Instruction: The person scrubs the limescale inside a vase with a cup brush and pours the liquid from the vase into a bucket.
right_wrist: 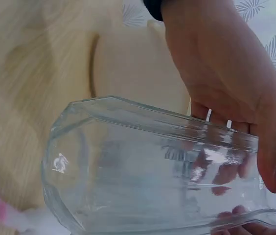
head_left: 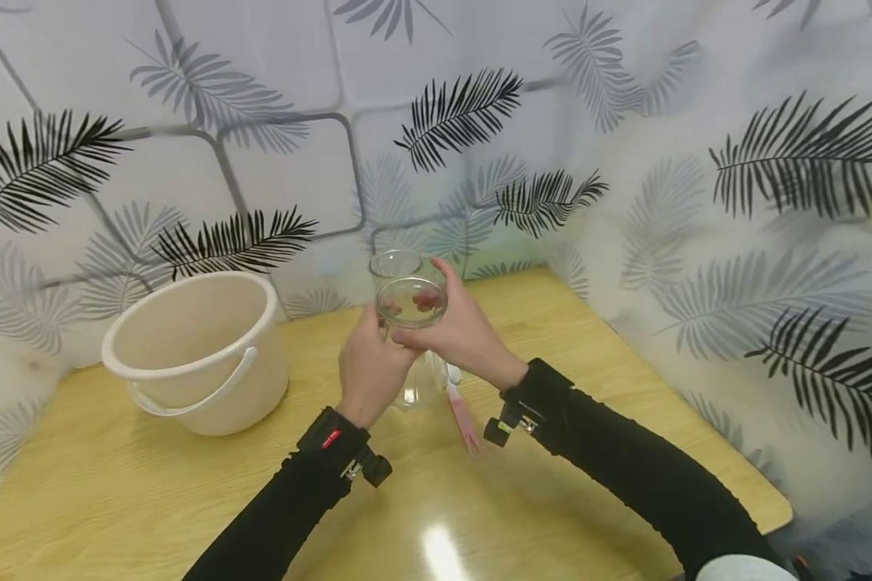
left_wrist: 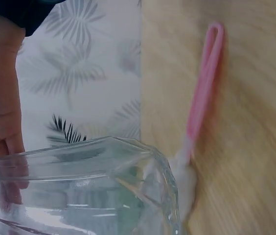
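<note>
Both hands hold a clear glass jar (head_left: 412, 323) with a thick faceted base, tilted above the table. My left hand (head_left: 374, 363) grips its left side, and my right hand (head_left: 468, 327) curls round the right, thumb in front. Fingers show through the glass. Another round glass rim (head_left: 396, 262) appears just behind the jar's rim in the head view. In the right wrist view the jar (right_wrist: 143, 171) lies across the left hand (right_wrist: 226, 73); the left wrist view has the right hand (left_wrist: 1, 107) behind the glass. Below lies a cleaning brush (left_wrist: 204, 93) with a pink looped handle and white head.
A cream bucket (head_left: 203, 395) with its handle hanging down stands on the left of the wooden table (head_left: 116, 500). Patterned walls (head_left: 436, 202) border the table at the back and right. A white round object (head_left: 744, 569) shows at the bottom right edge.
</note>
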Motion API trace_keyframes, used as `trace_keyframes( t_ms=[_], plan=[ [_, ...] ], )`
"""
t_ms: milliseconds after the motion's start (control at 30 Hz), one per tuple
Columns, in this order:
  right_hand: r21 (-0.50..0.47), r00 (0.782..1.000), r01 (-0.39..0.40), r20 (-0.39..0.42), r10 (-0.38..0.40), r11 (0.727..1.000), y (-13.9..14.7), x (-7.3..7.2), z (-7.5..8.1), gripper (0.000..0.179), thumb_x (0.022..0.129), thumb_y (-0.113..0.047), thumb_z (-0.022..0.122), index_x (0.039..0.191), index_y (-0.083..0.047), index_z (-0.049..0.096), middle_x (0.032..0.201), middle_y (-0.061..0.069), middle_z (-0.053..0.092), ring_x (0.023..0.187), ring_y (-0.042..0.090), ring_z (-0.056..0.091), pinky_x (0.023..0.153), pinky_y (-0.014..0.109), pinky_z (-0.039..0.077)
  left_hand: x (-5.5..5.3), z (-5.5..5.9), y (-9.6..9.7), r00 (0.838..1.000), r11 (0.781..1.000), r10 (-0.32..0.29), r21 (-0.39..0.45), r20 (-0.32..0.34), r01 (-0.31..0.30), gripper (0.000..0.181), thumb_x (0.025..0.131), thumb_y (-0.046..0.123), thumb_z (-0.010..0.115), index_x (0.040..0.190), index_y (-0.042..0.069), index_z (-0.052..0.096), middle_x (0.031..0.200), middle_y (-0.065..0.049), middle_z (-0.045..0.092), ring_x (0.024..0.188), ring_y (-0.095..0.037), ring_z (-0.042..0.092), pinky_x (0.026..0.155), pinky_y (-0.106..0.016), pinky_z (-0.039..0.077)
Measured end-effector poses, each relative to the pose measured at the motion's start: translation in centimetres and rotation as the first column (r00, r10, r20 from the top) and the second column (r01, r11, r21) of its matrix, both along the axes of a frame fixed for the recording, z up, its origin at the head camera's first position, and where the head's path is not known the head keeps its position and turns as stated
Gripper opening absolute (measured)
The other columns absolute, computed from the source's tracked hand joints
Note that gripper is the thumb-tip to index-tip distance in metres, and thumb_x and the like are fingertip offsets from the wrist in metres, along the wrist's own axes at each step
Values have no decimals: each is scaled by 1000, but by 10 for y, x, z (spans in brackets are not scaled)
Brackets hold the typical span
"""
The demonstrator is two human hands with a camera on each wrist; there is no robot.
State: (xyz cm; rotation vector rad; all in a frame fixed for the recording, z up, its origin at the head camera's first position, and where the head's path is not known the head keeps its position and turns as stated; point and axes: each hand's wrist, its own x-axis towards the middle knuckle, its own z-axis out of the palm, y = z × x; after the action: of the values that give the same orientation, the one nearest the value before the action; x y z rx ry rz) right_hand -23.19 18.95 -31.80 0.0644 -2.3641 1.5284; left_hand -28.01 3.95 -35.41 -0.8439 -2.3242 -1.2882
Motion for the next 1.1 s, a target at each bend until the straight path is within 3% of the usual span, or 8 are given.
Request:
trace_keyframes(
  t_ms=[100,300,500,633,733,800,867,1100],
  plan=[
    [-5,998,30,-55,-30,1000,17,15,-6,112,76,-34,89,160,-23,16,126,2,63,116,21,58,91,40,51,13,-1,18,999,999,-35,10,-9,35,50,86,40,77,123,13,57,104,-6,69,62,-17,49,56,-34,39],
    [35,993,43,-110,-39,998,-4,8,-11,97,77,-35,88,154,-17,33,123,-5,64,103,11,60,79,29,50,9,-1,-7,997,997,-72,-11,24,72,54,87,38,78,127,12,53,116,-10,68,62,-22,57,54,-33,40],
    [57,997,3,-77,2,998,-17,-4,-21,94,76,-40,88,151,-18,38,121,-7,64,94,12,61,73,29,51,4,-7,-30,989,993,-89,-71,116,98,67,90,44,75,136,8,44,132,-13,60,93,-31,66,68,-38,51],
    [36,997,-17,-69,19,999,-21,-13,-29,90,75,-40,89,148,-22,41,120,-10,63,98,14,62,74,28,52,0,-12,-38,979,990,-96,-85,182,113,75,89,49,74,139,4,40,138,-13,55,118,-35,58,84,-48,53],
    [27,997,-28,-76,30,999,-22,-17,-35,88,75,-38,89,147,-24,42,120,-10,63,106,15,62,76,28,53,-2,-15,-39,974,990,-84,-92,211,106,75,89,51,73,138,4,41,133,-12,58,87,-27,62,69,-38,53],
    [26,996,-33,-77,35,999,-21,-19,-38,87,75,-37,89,147,-23,42,119,-9,64,109,15,62,77,28,53,-3,-18,-38,969,991,-71,-97,235,96,76,88,51,74,138,5,41,127,-12,62,64,-21,54,55,-32,47],
    [31,997,-34,-71,36,999,-20,-21,-42,87,75,-38,89,147,-24,42,120,-8,64,107,15,62,76,29,53,-4,-21,-36,966,990,-61,-105,251,90,75,88,50,74,138,5,41,126,-12,63,57,-18,48,51,-29,42],
    [31,999,5,-46,-4,1000,-7,-18,-56,91,74,-40,89,149,-23,40,124,-8,64,114,14,61,81,30,54,-3,-26,-23,959,983,-65,-146,274,108,73,90,47,73,141,6,41,138,-11,58,101,-29,65,69,-35,47]
  ],
)
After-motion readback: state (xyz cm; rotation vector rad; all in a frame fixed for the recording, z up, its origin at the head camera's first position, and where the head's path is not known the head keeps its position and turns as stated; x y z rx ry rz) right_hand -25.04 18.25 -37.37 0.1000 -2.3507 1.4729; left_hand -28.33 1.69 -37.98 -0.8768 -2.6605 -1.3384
